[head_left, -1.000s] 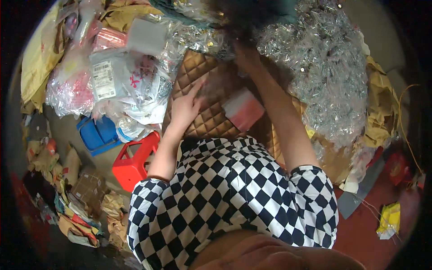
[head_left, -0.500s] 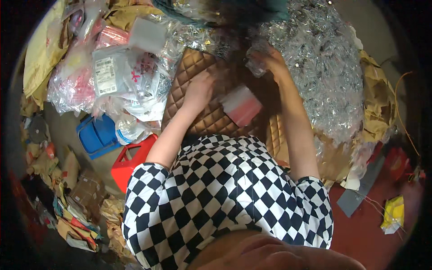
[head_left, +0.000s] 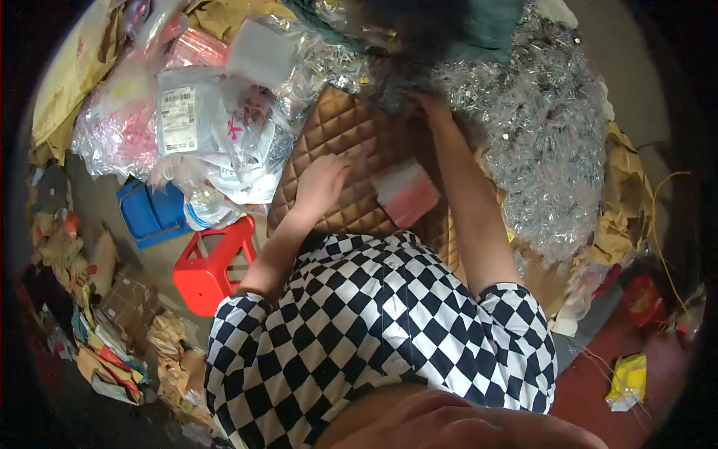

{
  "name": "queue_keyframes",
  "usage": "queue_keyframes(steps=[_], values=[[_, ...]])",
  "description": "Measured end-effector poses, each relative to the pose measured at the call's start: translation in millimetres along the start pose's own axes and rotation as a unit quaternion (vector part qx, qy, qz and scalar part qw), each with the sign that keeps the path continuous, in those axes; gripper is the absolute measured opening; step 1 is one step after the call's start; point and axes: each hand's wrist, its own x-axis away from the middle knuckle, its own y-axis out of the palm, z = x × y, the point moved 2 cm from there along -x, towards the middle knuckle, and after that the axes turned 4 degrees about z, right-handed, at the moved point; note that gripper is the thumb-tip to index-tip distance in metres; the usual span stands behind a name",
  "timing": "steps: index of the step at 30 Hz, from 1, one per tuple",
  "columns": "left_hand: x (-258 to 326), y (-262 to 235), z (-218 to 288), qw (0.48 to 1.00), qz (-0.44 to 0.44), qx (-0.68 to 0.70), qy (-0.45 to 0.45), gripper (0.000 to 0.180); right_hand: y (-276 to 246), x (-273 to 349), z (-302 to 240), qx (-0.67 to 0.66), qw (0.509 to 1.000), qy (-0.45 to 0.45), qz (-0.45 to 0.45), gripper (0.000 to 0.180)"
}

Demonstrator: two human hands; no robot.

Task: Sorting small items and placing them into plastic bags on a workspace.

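My left hand (head_left: 323, 182) hovers over a brown quilted pad (head_left: 329, 135) across my lap, fingers loosely apart and a little blurred, with nothing visible in them. My right hand (head_left: 428, 107) reaches to the pad's far edge, where clear plastic packets (head_left: 393, 93) lie in deep shadow. Its fingertips are lost in that shadow, so I cannot tell whether they grip a packet. Between the hands, a small stack of clear plastic bags with a red lower part (head_left: 407, 194) rests on the pad.
A large heap of small clear packets (head_left: 553, 150) rises at the right. Plastic bags and a grey mailer (head_left: 179, 112) pile up at the left, above a blue stool (head_left: 153, 213) and a red stool (head_left: 206, 273). Another person's dark head and green clothing (head_left: 490, 30) are across from me.
My right hand has moved left and away from me; the clear packets seen at it earlier are now lost in shadow. My left hand has come slightly nearer. The other person leans farther in.
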Motion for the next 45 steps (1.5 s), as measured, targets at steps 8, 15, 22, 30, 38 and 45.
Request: queue_keyframes(steps=[8,15,22,30,38,45], values=[[-34,17,-8,1.000,0.011,-0.005,0.011,0.013,-21,67,-55,-0.168,0.977,-0.126,-0.041,0.044],[-30,9,0,0.999,-0.005,-0.006,0.032,0.015,-50,79,-51,0.153,0.968,-0.196,0.035,0.045],[-5,16,-9,1.000,-0.008,-0.003,0.016,0.011,-38,46,-58,0.151,0.919,-0.357,-0.075,0.087],[-8,25,-9,0.999,-0.044,0.022,0.023,0.016,-47,-18,9,0.443,0.844,-0.278,-0.118,0.090],[-25,4,0,0.999,-0.022,0.008,0.022,0.028,-88,141,-83,-0.230,0.956,-0.053,-0.175,0.034],[-30,5,71,0.977,-0.118,0.031,0.177,0.031,-116,263,-145,0.012,0.963,-0.222,-0.150,0.023]])
